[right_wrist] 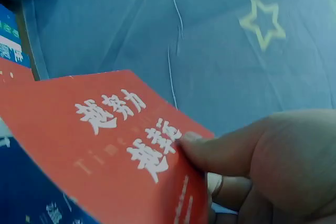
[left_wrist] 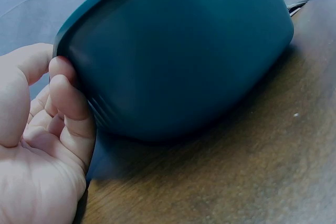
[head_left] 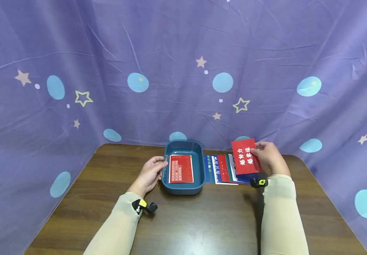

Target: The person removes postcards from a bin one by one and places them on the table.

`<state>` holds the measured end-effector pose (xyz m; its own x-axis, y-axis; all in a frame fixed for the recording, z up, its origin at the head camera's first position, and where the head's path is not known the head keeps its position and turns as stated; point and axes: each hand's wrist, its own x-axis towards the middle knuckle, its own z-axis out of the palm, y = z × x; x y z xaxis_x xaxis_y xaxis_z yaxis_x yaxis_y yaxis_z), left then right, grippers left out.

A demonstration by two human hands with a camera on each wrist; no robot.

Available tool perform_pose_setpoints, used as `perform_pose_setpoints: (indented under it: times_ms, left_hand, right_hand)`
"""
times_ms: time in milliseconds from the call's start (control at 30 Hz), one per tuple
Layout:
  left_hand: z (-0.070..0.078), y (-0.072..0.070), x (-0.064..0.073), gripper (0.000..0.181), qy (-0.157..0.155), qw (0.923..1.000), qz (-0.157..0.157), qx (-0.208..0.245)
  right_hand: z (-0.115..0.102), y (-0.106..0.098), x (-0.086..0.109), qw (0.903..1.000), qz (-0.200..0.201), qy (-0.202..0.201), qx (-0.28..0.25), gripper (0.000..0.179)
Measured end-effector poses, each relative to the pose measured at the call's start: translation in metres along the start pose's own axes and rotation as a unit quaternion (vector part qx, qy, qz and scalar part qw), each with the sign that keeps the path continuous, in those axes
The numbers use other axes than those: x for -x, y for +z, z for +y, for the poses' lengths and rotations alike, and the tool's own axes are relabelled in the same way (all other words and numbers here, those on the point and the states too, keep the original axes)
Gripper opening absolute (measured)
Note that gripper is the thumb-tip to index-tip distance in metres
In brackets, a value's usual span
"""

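My left hand (head_left: 149,173) pinches the left rim of a teal plastic basin (head_left: 183,191), thumb on top and fingers against the outer wall. Inside the basin lies a red card (head_left: 186,173) with white printed boxes, with a pale edge showing beneath it. In my right hand (head_left: 268,156) a red card with white Chinese lettering (head_left: 239,166) is pinched by its right edge, thumb on the printed face. It is held above the right end of a fanned row of cards (head_left: 223,168) on the table. The right wrist view shows this lettered card (right_wrist: 105,145) close up, tilted.
The row of blue, white, red and green cards runs right from the basin's side along the back of the brown wooden table (head_left: 183,219). A purple curtain (head_left: 177,46) with stars and blue dots hangs right behind the table's back edge.
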<state>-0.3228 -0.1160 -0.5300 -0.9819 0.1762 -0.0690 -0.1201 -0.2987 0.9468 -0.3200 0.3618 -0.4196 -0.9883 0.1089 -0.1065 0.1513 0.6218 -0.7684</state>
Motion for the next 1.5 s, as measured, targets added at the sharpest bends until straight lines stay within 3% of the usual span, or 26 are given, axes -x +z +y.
perform_pose_setpoints:
  times_ms: [200,367,567,600,767,1067,1333,1500]
  left_hand:
    - [0.001,0.001,0.001,0.022,0.001,1.0000,-0.001,-0.001]
    - [0.001,0.001,0.001,0.022,0.001,1.0000,0.005,0.004]
    - [0.001,0.000,0.002,0.024,0.001,1.0000,0.005,-0.002]
    - [0.002,0.000,0.002,0.023,0.001,1.0000,0.004,0.000]
    - [0.002,0.000,0.003,0.025,-0.002,1.0000,0.001,0.005]
    - [0.002,0.000,0.002,0.026,-0.003,1.0000,-0.003,0.005]
    - [0.004,0.001,0.005,0.030,-0.006,1.0000,-0.003,0.001]
    - [0.005,0.000,0.004,0.032,-0.008,0.9999,-0.005,0.004]
  right_hand:
    - [0.027,-0.006,-0.005,0.9977,-0.025,0.063,-0.010,0.045]
    - [0.042,0.000,-0.013,0.9969,-0.041,0.066,0.010,0.040]
    - [0.053,0.008,-0.028,0.9941,-0.039,0.050,0.088,0.022]
    - [0.062,0.009,-0.036,0.9932,-0.034,0.036,0.105,0.022]
    - [0.080,0.013,-0.052,0.9837,-0.027,0.037,0.174,0.028]
    - [0.050,0.023,-0.020,0.9766,0.016,0.070,0.203,0.030]
    - [0.045,0.026,-0.017,0.9725,0.024,0.083,0.217,0.029]
    - [0.039,0.025,-0.016,0.9747,0.023,0.062,0.213,0.027]
